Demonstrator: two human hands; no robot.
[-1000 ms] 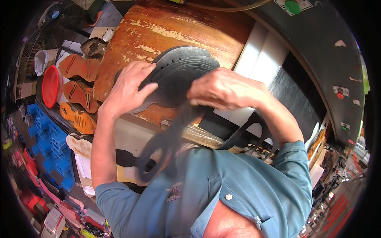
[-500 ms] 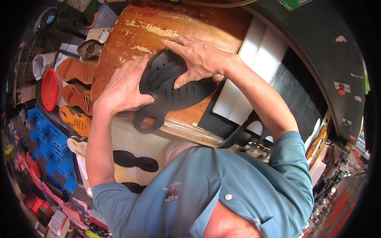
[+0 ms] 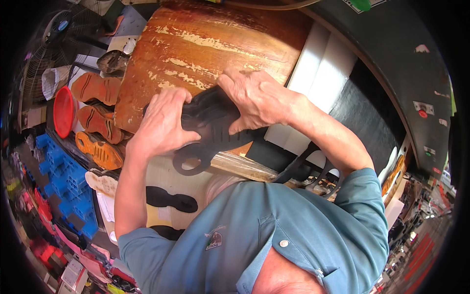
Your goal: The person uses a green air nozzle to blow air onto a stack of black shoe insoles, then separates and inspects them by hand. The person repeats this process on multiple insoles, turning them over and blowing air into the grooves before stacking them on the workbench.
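Observation:
Both my hands grip a stack of thin black slotted sole-shaped pieces at the near edge of the worn wooden table. My left hand is closed on the stack's left side, its thumb lying across the top near a ring-shaped end. On the right, my right hand curls its fingers over the far edge, thumb on the upper face. Motion blurs the stack a little. Closer to my body, another black sole-shaped piece lies on a pale surface.
Orange-brown sole-shaped blocks and a red bowl sit left of the table. Beyond them are a fan and blue plastic parts. White sheets lie at right, under a dark machine frame with a red button.
Both hands have moved nearer my body with the stack, and the fingers have curled from spread to gripping. The fanned pieces now lie closer together.

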